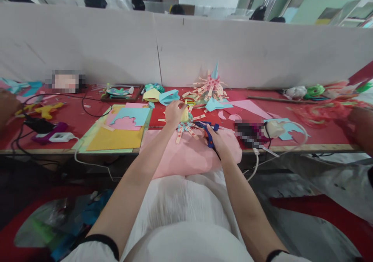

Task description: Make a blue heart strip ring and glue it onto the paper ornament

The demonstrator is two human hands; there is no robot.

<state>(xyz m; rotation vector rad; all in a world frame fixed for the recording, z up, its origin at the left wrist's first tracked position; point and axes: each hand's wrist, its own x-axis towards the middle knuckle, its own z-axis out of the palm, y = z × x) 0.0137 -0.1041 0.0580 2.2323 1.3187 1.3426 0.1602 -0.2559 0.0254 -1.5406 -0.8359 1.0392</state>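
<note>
right now the left hand (174,113) pinches the yellow cone (184,117) near its top, at the front of the counter (329,137); just rightward, the right hand (216,138) grips the glue gun (210,133), barrel crosswise, tip toward the cone.

From where I stand, both bare forearms converge ahead of the body, the left forearm (135,178) slanting in from seven o'clock and the right forearm (243,196) from five. The left hand (174,113) sits farther out, at about ten o'clock from its partner, back of the hand up and fingers bent toward two o'clock, their tips hard to make out. The right hand (216,138) points toward eleven, fingers curled in a firm grip.
</note>
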